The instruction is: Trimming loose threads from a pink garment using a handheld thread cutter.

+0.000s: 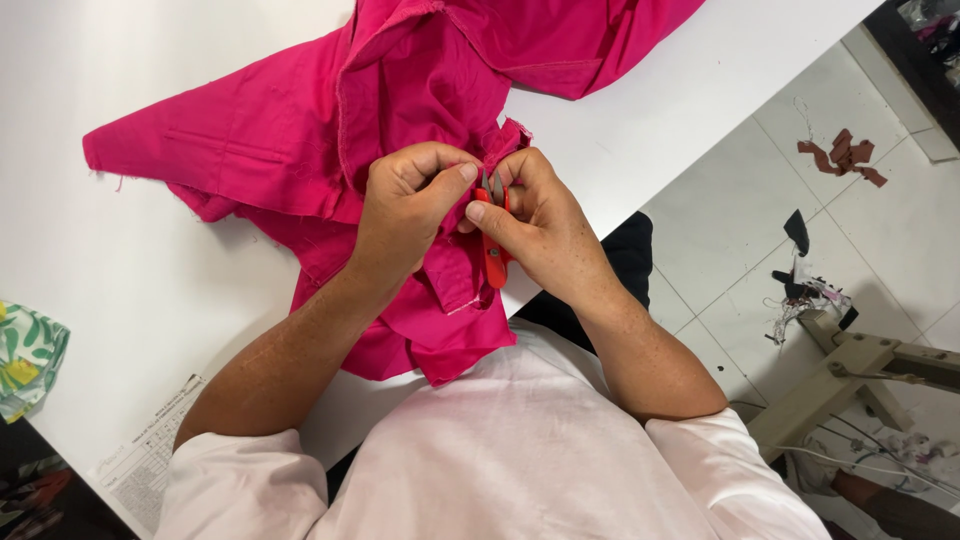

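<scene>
1. The left hand pinches the pink garment's edge taut on the white table.
2. The right hand grips red thread snips, blades seemingly at a seam.

pink garment spread rumpled across white table, one edge hanging off the near side toward the person. a small fold of its seam pinched up at centre. red thread snips upright against that fold, blades up.
</scene>
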